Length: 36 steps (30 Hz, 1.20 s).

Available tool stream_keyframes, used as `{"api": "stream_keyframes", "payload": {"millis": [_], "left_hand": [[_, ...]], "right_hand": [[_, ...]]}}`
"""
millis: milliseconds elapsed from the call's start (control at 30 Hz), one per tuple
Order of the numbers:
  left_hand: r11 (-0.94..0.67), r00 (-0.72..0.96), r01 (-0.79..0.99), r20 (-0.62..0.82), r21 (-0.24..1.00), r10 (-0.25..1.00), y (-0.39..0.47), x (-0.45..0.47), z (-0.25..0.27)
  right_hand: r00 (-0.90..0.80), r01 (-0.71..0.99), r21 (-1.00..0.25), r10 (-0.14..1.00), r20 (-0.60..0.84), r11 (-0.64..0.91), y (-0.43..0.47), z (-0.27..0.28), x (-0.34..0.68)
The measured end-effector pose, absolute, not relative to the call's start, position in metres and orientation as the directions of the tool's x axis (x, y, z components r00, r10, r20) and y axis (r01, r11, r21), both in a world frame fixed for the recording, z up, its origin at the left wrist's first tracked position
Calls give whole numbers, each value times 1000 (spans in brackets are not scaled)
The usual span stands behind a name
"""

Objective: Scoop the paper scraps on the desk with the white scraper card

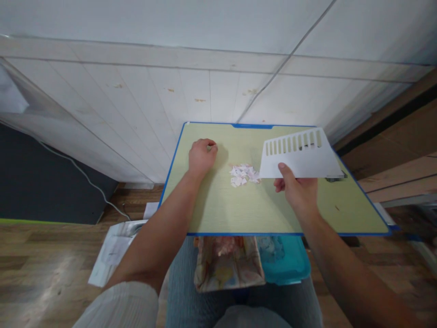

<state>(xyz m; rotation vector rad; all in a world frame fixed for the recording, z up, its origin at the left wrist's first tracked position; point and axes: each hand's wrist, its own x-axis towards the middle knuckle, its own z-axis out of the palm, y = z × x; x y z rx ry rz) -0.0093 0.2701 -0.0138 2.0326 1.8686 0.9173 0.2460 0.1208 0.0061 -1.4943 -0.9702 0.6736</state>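
Note:
My right hand [300, 193] grips a white card with a row of cut-out slots [297, 159] along its far edge. The thumb lies on top of the card and the fingers are beneath, raised over the tabletop. A small heap of white paper scraps [244, 175] lies on the yellow board with a blue edge [218, 214], just left of the card. My left hand [203, 157] rests on the board's left side with its fingers curled closed. What those fingers hold, if anything, is hidden.
Below the board's near edge, on my lap, are a patterned open box [228, 278] and a turquoise plastic tub [290, 264]. A dark object [336, 176] lies at the board's right. A white panelled wall [164, 100] stands behind, with a grey cable [287, 59].

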Motion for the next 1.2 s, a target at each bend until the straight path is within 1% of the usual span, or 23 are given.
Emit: {"api": "stream_keyframes", "payload": {"millis": [100, 167, 267, 400, 567, 700, 800, 867, 967, 1200], "left_hand": [[-172, -6, 806, 298, 566, 955, 270, -9, -15], [-187, -2, 800, 313, 570, 950, 271, -9, -17], [-205, -1, 793, 337, 574, 941, 272, -9, -20], [-233, 17, 785, 355, 574, 935, 275, -10, -24], [-257, 22, 770, 379, 584, 925, 277, -12, -30], [-252, -14, 751, 397, 610, 918, 274, -12, -30], [-253, -23, 747, 404, 615, 914, 269, -13, -28], [-254, -3, 767, 400, 589, 917, 263, -16, -28], [-252, 46, 821, 381, 513, 923, 248, -27, -30], [-254, 147, 914, 326, 316, 934, 208, -63, -31]], "right_hand": [[487, 101, -995, 872, 55, 7, 104, 6, 249], [502, 79, -997, 864, 39, -1, 93, 1, 251], [520, 176, -983, 853, 50, -49, 84, -8, 255], [466, 288, -952, 884, 42, -106, 84, -15, 258], [424, 348, -932, 904, 61, -100, 85, -17, 259], [309, 455, -889, 946, 96, -58, 78, -21, 265], [257, 410, -912, 961, 99, -16, 72, -26, 271], [281, 359, -933, 953, 113, 5, 70, -28, 273], [307, 330, -943, 941, 139, 31, 68, -28, 270], [260, 264, -963, 957, 126, 55, 69, -24, 259]]}}
